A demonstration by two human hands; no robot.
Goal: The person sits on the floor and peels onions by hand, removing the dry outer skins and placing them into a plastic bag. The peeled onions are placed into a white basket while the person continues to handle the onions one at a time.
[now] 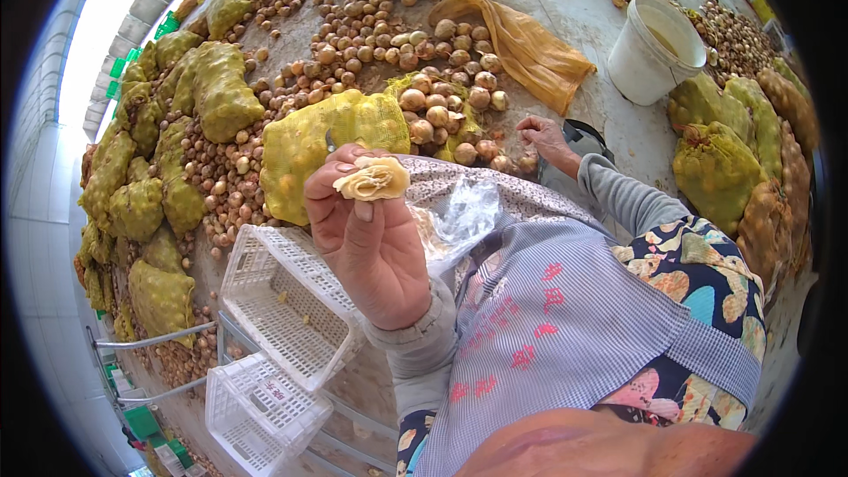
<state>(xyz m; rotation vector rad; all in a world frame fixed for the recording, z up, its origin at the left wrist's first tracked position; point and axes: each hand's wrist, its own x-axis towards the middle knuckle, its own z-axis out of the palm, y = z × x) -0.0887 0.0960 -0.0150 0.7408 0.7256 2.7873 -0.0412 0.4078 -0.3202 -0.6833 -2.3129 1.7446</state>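
Raised before my chest, my left hand (pixel 371 245) pinches a folded, layered piece of flatbread (pixel 374 179) between thumb and fingers. A small metal blade (pixel 330 140) shows just beyond those fingers; whether the hand holds it is unclear. My right hand (pixel 548 140) hangs low beside my knee near loose onions (pixel 487 148), its fingers loosely bent and nothing seen in them. On my lap lies a clear plastic bag (pixel 470 212) with pale pieces beside or in it. A yellow mesh sack (pixel 331 139) of onions lies just past my left hand.
White plastic crates (pixel 291 298) stand at my left by a metal frame (pixel 159 338). Onions and filled mesh sacks (pixel 222 89) cover much floor ahead and left. An orange sack (pixel 523 46), a white bucket (pixel 652 53) and more sacks (pixel 719 172) lie ahead and right.
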